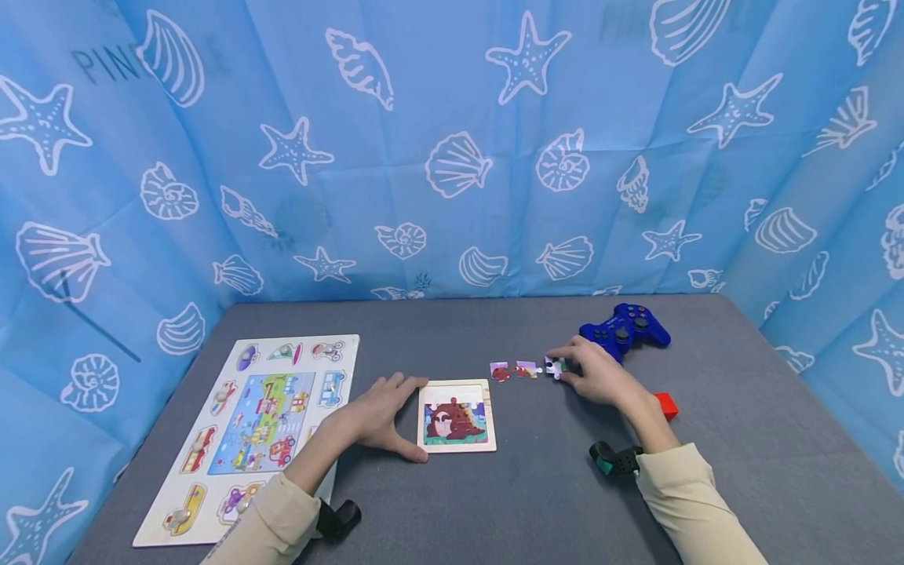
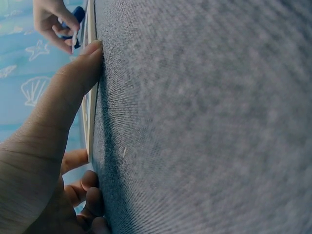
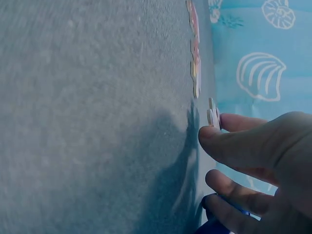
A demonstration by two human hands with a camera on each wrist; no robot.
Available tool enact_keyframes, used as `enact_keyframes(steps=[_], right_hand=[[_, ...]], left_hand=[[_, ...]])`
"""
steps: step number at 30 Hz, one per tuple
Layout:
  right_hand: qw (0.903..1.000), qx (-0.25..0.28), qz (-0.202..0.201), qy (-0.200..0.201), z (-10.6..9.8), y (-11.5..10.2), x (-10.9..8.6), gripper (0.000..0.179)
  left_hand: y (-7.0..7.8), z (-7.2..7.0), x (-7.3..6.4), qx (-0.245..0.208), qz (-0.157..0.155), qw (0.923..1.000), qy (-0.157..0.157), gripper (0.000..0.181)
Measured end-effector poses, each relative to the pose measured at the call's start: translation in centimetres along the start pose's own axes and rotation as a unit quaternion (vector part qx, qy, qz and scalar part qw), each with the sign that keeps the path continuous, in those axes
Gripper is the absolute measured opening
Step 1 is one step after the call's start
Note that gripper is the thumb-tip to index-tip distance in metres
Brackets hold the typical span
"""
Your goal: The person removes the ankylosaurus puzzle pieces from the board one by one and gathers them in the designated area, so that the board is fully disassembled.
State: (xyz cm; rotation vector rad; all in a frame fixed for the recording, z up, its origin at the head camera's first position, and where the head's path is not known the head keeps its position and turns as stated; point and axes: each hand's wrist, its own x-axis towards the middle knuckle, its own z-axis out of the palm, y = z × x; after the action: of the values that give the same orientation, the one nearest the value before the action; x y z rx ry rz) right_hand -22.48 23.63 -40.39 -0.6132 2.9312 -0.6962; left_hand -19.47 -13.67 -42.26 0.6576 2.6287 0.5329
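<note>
My left hand [image 1: 377,412] spans the left side of a small wooden puzzle tray [image 1: 492,416], thumb at the near corner and index finger at the far corner. A red spiky-backed animal picture [image 1: 455,421] fills the lower part of the tray, and a bare strip shows along its top. My right hand [image 1: 600,373] pinches a jigsaw piece [image 1: 554,367] between thumb and index finger. In the right wrist view that piece [image 3: 213,114] stands apart from two others in a row. Those loose pieces, one purple and red [image 1: 500,371], one paler [image 1: 526,369], lie beyond the tray.
A blue game controller [image 1: 625,329] lies just behind my right hand. Near the right wrist sits a red block [image 1: 666,406]. At left a large wooden peg puzzle board [image 1: 233,369] lies partly under my left forearm. A blue curtain [image 1: 452,227] hangs behind the grey table [image 1: 537,502].
</note>
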Motion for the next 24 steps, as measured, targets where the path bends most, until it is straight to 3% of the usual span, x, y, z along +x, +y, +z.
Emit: enact_keyframes(steps=[6,19,24], right_hand=[[1.0,-0.006,-0.005,-0.004,-0.3,0.4,0.1,0.035],[0.9988,-0.016,0.027,-0.038,-0.2,0.1,0.4,0.038],[0.9986,-0.03,0.034,-0.028,-0.1,-0.7,0.5,0.04]], left_hand=[[0.1,-0.1,0.0,-0.001,0.0,1.0,0.0,0.111],[0.0,0.0,0.1,-0.003,-0.001,1.0,-0.002,0.112],[0.0,0.0,0.1,-0.003,-0.003,1.0,-0.004,0.112]])
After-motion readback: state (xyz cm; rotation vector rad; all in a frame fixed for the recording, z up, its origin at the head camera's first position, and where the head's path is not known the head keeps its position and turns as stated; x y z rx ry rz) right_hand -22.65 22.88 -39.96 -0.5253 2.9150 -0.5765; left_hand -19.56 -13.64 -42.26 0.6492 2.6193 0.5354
